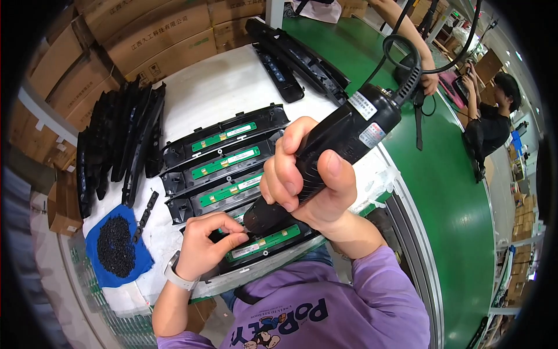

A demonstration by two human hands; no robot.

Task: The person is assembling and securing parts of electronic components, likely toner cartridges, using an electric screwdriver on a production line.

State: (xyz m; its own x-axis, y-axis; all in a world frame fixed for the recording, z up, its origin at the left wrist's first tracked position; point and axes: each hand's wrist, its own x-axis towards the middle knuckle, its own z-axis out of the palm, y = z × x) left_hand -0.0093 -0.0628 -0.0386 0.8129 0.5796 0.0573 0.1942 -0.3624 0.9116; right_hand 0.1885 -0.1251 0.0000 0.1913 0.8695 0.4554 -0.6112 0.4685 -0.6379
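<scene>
My right hand (311,177) is wrapped round a black corded electric screwdriver (349,131), its nose slanting down to the left. At that nose my left hand (209,241) has thumb and forefinger brought together; whatever lies in the pinch is too small to make out. Both hands are over the nearest black plastic housing (232,267), which carries a long green circuit board (279,237). Behind it, several like housings lie in a row, each with a green board (225,161). Small black screws (116,247) are heaped on a blue cloth (139,266) at the left.
Long black panels (139,136) are piled at the left, and more black panels (296,55) lie at the back. Cartons (157,35) stand behind the white table cover (203,78). A black strip (145,216) lies beside the cloth. Rightward runs a green surface (465,227), with a co-worker's hand (429,81) above it.
</scene>
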